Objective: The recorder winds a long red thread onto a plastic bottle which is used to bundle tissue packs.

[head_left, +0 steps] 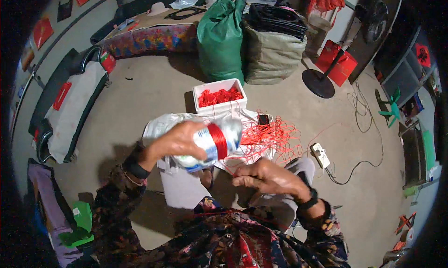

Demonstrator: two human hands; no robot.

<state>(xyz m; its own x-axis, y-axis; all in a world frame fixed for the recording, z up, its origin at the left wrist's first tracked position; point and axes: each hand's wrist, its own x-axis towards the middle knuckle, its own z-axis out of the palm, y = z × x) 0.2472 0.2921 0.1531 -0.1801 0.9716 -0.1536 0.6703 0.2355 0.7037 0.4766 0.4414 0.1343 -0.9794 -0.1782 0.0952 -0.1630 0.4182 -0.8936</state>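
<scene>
My left hand (pixel 179 139) is wrapped around a white and blue plastic-covered bundle (pixel 203 144), held tilted above my lap and slightly blurred. Red cord (pixel 218 142) is wound in a tight band around the bundle's middle. Lower and to the right, my right hand (pixel 268 177) is closed in a pinch, with a bit of red cord showing at its fingertips. A loose heap of red cord (pixel 273 135) spreads over a white sheet (pixel 161 123) on the floor just beyond my hands. A small dark box (pixel 263 119) lies among the loops.
Beyond the sheet stands a white foam box (pixel 219 108) filled with red cord. Behind it are a green sack (pixel 220 44) and a beige sack (pixel 273 58). A power strip (pixel 320 155) with a cable lies to the right, near a standing fan (pixel 318 83). A sofa (pixel 77 104) is at left.
</scene>
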